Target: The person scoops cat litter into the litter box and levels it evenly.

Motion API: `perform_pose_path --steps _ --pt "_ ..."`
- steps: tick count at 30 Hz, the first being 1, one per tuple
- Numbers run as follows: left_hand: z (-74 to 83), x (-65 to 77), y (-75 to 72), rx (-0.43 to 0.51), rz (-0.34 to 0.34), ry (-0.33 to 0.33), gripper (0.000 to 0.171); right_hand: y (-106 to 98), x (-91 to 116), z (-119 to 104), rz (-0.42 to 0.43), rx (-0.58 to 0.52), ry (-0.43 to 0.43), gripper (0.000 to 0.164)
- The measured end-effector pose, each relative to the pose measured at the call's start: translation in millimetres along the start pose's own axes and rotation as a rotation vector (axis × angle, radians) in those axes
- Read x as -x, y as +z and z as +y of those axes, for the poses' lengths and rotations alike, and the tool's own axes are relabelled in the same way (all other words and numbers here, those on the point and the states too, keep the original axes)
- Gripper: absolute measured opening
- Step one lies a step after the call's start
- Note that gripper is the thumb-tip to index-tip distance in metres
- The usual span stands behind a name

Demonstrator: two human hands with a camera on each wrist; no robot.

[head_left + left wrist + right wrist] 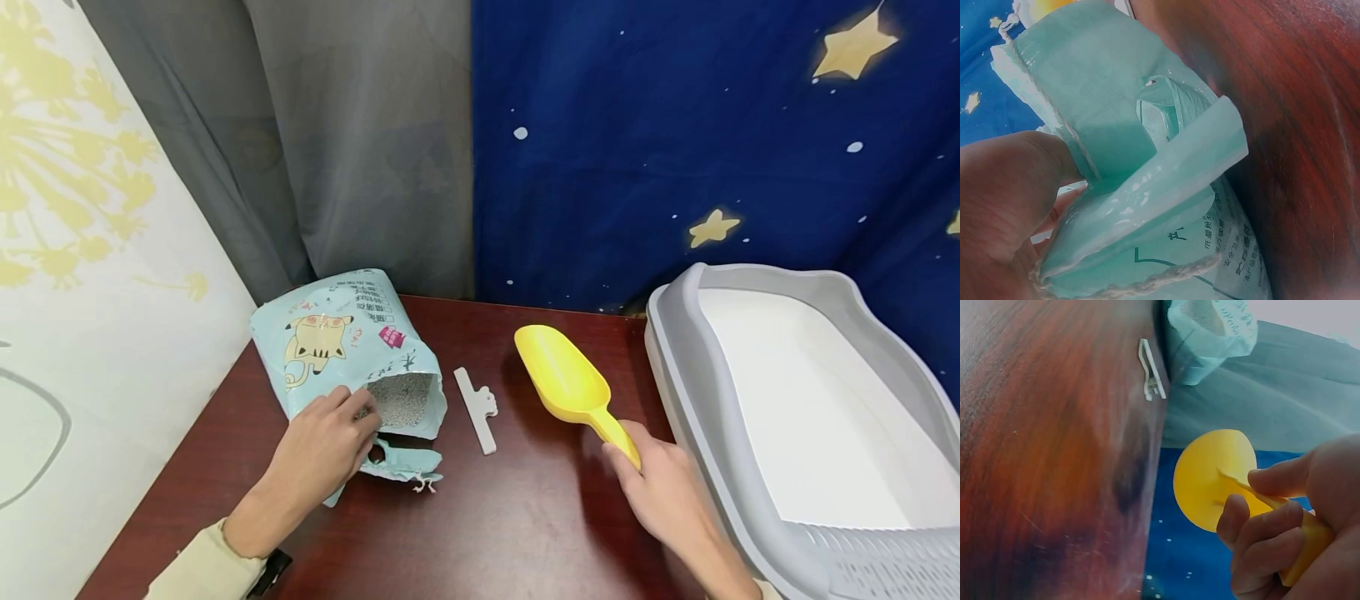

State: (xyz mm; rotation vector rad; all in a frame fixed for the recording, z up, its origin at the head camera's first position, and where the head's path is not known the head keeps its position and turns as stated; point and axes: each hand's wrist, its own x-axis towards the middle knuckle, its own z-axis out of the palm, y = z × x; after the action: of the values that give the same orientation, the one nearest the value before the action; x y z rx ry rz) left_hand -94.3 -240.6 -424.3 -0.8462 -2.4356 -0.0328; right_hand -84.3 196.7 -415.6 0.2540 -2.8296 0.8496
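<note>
A light blue bag of cat litter (348,333) lies on the table, its torn mouth toward me and grey granules (402,398) showing inside. My left hand (330,433) pinches the edge of that mouth; the left wrist view shows the thumb and fingers around the folded plastic (1116,206). In my right hand (663,487) is the handle of a yellow scoop (562,371), held above the table with its bowl pointing away toward the back. The right wrist view shows fingers curled round the handle (1310,544). Whether the scoop holds anything, I see no granules in it.
Between bag and scoop lies a white sealing clip (477,411) on the dark red table (480,525). A grey-rimmed litter box (720,417) with a white inside stands at the right. Grey and blue starry curtains (600,167) hang behind, and a patterned white panel (97,275) stands left.
</note>
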Motion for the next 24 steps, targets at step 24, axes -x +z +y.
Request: perform_pose_path --steps 24 --pt "0.1 0.0 -1.5 -0.006 -0.011 -0.002 0.015 -32.5 43.8 -13.1 0.081 -0.011 -0.366 0.043"
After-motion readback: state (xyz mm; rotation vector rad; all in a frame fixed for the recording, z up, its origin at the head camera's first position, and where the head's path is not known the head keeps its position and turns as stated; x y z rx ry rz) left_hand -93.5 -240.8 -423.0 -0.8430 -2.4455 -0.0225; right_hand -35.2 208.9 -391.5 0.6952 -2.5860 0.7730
